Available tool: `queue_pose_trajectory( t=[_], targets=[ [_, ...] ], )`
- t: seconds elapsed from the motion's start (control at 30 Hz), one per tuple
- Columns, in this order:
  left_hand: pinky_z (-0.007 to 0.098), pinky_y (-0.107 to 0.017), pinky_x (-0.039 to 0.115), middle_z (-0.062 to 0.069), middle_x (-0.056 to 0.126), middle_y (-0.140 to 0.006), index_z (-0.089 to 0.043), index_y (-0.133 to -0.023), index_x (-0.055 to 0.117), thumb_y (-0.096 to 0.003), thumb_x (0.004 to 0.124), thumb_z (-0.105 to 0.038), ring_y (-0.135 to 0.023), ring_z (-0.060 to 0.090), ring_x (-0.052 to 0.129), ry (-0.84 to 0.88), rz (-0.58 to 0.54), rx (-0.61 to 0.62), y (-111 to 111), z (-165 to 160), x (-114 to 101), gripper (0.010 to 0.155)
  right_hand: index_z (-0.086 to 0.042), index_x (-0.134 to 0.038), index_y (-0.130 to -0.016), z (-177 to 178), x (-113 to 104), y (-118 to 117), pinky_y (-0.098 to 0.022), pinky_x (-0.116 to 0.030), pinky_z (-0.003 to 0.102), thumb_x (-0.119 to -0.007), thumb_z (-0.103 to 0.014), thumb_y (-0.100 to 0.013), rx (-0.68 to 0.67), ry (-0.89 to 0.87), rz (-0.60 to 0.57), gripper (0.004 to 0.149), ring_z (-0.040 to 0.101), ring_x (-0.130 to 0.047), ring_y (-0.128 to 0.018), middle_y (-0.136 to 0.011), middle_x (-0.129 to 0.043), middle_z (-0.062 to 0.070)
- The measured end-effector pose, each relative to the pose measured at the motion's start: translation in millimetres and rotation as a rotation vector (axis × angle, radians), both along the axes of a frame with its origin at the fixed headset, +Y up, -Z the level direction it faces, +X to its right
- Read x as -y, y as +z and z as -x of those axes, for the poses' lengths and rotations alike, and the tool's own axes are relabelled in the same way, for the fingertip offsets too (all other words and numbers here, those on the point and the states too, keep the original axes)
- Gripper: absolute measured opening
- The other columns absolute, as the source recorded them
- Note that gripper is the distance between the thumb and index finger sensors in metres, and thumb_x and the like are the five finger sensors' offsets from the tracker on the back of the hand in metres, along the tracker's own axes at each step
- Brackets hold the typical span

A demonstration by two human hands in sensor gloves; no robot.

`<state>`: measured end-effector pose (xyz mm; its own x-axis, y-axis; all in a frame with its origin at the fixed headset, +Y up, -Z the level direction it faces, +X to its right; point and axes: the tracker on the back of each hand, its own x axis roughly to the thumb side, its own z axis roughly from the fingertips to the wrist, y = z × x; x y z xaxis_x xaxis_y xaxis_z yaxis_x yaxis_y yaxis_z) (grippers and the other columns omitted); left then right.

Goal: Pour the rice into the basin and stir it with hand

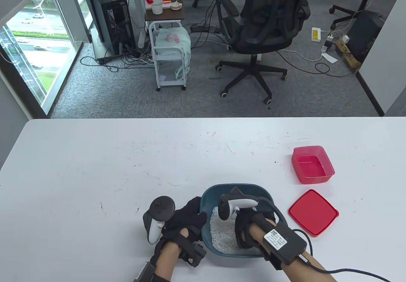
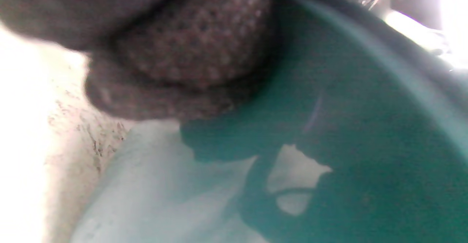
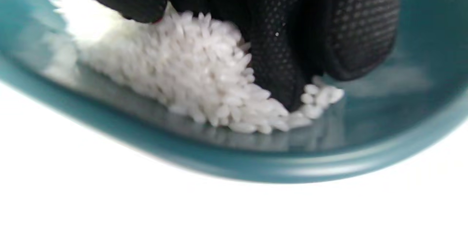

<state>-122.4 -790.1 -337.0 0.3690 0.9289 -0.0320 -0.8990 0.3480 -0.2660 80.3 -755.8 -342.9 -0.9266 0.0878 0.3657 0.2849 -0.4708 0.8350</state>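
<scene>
White scuffed table (image 1: pixel 127 167); teal basin (image 1: pixel 241 189) at 6 o'clock. Right hand (image 1: pixel 250 231) fingers pressed together in rice (image 1: pixel 222 234); left hand (image 1: pixel 187 221) fingers on the rim, spread unclear. Office chair (image 1: pixel 266 22) at 12 o'clock.

I read the table view as high, looking down and outward past both hands; left wrist view sits very close, blurred, against the basin (image 2: pixel 365 133) outer wall beside the left hand (image 1: pixel 185 221); right wrist view looks close along its fingers (image 3: pixel 278 53) into rice (image 3: pixel 204 75); all share the basin.
</scene>
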Motion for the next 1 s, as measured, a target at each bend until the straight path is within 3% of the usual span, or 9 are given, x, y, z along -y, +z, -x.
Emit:
queue_pose_trajectory(
  t=[0.1, 0.23, 0.33, 0.43, 0.57, 0.7, 0.87, 1.0],
  targets=[
    [0.028, -0.001, 0.097, 0.035, 0.080, -0.092, 0.003, -0.102, 0.064, -0.0434, 0.089, -0.027, -0.008, 0.019, 0.110, 0.003, -0.003, 0.001, 1, 0, 0, 0.070, 0.001, -0.086, -0.078, 7, 0, -3, -0.025, -0.089, 0.052, -0.078, -0.037, -0.031, 0.018, -0.242, 0.095, 0.061, 0.043, -0.107, -0.036, -0.067, -0.098, 0.030],
    [0.028, -0.002, 0.097, 0.035, 0.079, -0.093, 0.003, -0.102, 0.063, -0.0435, 0.089, -0.027, -0.009, 0.019, 0.109, 0.003, -0.011, 0.016, 0, 0, 0, 0.071, -0.002, -0.077, -0.086, 10, 4, -18, -0.042, -0.083, 0.057, -0.077, -0.036, -0.033, 0.126, -0.469, 0.208, 0.062, 0.047, -0.098, -0.062, -0.083, -0.085, 0.026],
    [0.028, -0.002, 0.097, 0.035, 0.079, -0.093, 0.003, -0.102, 0.063, -0.0437, 0.089, -0.027, -0.009, 0.019, 0.110, -0.010, -0.022, 0.031, 0, 0, -1, 0.071, -0.005, -0.066, -0.092, 8, 2, -37, -0.049, -0.076, 0.058, -0.075, -0.036, -0.036, 0.251, -0.561, 0.155, 0.064, 0.048, -0.087, -0.072, -0.093, -0.070, 0.025],
    [0.028, -0.002, 0.097, 0.036, 0.079, -0.093, 0.004, -0.102, 0.063, -0.0436, 0.089, -0.026, -0.009, 0.019, 0.110, -0.016, -0.031, 0.038, 1, 0, -2, 0.071, -0.008, -0.062, -0.094, 4, -3, -52, -0.052, -0.070, 0.060, -0.072, -0.037, -0.038, 0.338, -0.545, 0.000, 0.064, 0.046, -0.079, -0.079, -0.095, -0.066, 0.023],
    [0.028, -0.002, 0.097, 0.035, 0.079, -0.093, 0.004, -0.102, 0.063, -0.0438, 0.089, -0.027, -0.010, 0.018, 0.110, -0.012, -0.027, 0.046, 0, 0, -1, 0.071, -0.006, -0.069, -0.091, -5, -12, -57, -0.049, -0.071, 0.063, -0.073, -0.037, -0.038, 0.333, -0.301, -0.235, 0.062, 0.049, -0.086, -0.072, -0.089, -0.077, 0.023],
    [0.028, -0.002, 0.098, 0.035, 0.079, -0.092, 0.004, -0.102, 0.063, -0.0439, 0.088, -0.027, -0.010, 0.018, 0.110, -0.018, -0.027, 0.036, 1, 1, -2, 0.070, -0.004, -0.072, -0.089, -14, -9, -48, -0.043, -0.076, 0.060, -0.074, -0.037, -0.037, 0.284, -0.019, -0.292, 0.062, 0.049, -0.091, -0.063, -0.084, -0.080, 0.028],
    [0.028, -0.002, 0.098, 0.035, 0.080, -0.092, 0.004, -0.102, 0.064, -0.0439, 0.088, -0.026, -0.010, 0.018, 0.110, -0.016, -0.020, 0.020, 1, 0, -2, 0.070, 0.007, -0.082, -0.078, -11, -1, -22, -0.025, -0.086, 0.055, -0.075, -0.037, -0.035, 0.156, 0.165, -0.206, 0.062, 0.045, -0.104, -0.038, -0.064, -0.095, 0.033],
    [0.028, -0.001, 0.097, 0.035, 0.080, -0.091, 0.004, -0.101, 0.064, -0.0439, 0.088, -0.026, -0.008, 0.018, 0.110, -0.018, -0.018, 0.001, 2, 0, -2, 0.069, 0.011, -0.090, -0.066, 0, 5, -5, -0.017, -0.088, 0.055, -0.078, -0.038, -0.031, 0.068, 0.101, -0.045, 0.061, 0.046, -0.108, -0.024, -0.051, -0.104, 0.032]
  ],
)
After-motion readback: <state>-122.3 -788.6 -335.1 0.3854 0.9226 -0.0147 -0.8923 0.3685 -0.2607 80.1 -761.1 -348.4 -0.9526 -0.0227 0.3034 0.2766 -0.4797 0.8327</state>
